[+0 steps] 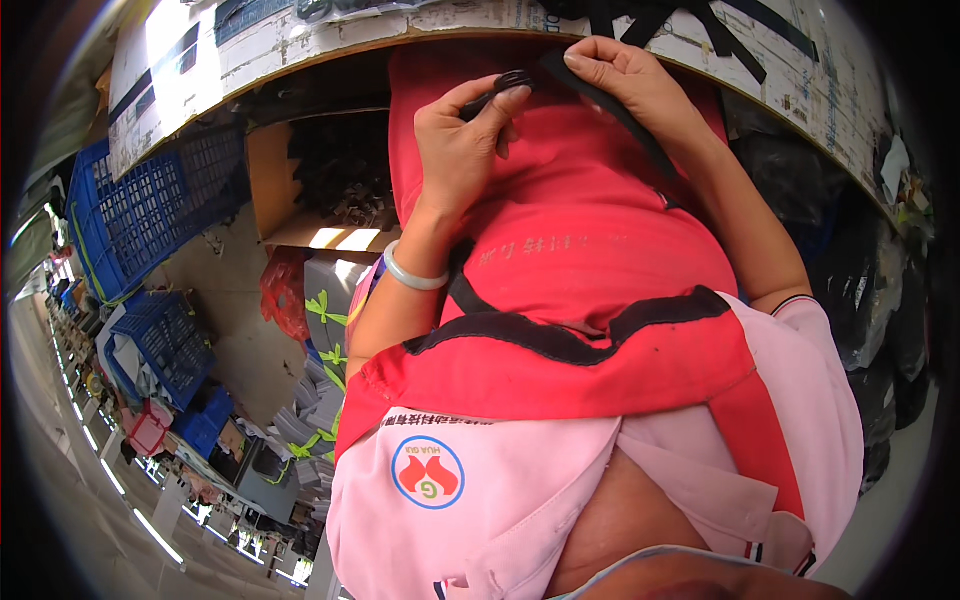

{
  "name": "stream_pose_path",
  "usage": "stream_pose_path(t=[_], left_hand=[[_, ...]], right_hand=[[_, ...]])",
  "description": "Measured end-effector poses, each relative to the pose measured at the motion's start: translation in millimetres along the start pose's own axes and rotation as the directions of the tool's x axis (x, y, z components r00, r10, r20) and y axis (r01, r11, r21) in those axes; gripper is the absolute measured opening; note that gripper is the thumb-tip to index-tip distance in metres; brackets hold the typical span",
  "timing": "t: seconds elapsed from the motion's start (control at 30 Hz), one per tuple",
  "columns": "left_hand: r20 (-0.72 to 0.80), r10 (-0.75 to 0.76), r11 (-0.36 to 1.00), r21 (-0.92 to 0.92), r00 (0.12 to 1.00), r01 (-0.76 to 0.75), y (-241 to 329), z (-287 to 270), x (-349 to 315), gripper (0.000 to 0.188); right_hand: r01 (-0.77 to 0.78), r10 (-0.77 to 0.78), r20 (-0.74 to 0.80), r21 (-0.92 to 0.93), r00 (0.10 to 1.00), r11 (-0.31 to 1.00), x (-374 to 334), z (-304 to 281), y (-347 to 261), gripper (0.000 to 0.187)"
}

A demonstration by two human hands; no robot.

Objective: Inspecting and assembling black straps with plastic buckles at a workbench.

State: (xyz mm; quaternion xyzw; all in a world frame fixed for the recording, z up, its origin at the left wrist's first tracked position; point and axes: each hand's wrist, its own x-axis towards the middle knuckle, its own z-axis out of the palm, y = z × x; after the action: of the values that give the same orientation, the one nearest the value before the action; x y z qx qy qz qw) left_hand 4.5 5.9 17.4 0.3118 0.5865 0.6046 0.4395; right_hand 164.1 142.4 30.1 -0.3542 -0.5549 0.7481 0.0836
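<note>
Over my red apron point(600, 250), close to the table edge, both my hands are raised. A small black buckle point(514, 80) is pinched between the thumb and forefinger of my left hand point(462, 135). My right hand point(637, 88) is closed on a black webbing strap point(630, 120), which slants down across the apron toward my right forearm. Between the hands, the strap's upper end comes near the buckle; whether it is threaded through I cannot tell.
More black straps point(715, 30) lie on the worktable point(420, 22) ahead. Under it, a cardboard box point(268, 180) holds many dark small parts. Blue crates point(150, 215) and a red plastic bag point(285, 290) are at left. Clear plastic bags point(860, 290) hang or stand at right.
</note>
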Motion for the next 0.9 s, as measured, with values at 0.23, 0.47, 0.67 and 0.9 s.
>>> stream_pose_path(t=[0.23, 0.47, 0.67, 0.9], left_hand=[[-0.066, -0.073, 0.995, 0.067, 0.995, 0.078, -7.7, 8.6, 0.6, 0.018], [0.160, 0.488, 0.659, 0.576, 0.858, -0.483, -15.2, 7.2, 6.7, 0.019], [0.121, 0.159, 0.966, 0.188, 0.980, -0.180, -23.9, 0.7, 2.2, 0.015], [0.137, -0.435, 0.776, -0.443, 0.890, 0.448, -28.7, 6.9, 11.2, 0.026]], right_hand=[[-0.039, 0.037, 0.029, 0.074, 0.999, 0.997, -9.6, 17.6, 0.3, 0.020], [-0.016, 0.019, -0.009, 0.257, 1.000, 0.966, -1.3, 23.8, 14.9, 0.022], [-0.033, 0.012, 0.068, 0.328, 0.998, 0.944, 2.1, 12.8, 15.9, 0.026], [0.429, -0.445, -0.092, -0.151, 0.891, 0.891, 7.2, 21.9, 25.8, 0.018]])
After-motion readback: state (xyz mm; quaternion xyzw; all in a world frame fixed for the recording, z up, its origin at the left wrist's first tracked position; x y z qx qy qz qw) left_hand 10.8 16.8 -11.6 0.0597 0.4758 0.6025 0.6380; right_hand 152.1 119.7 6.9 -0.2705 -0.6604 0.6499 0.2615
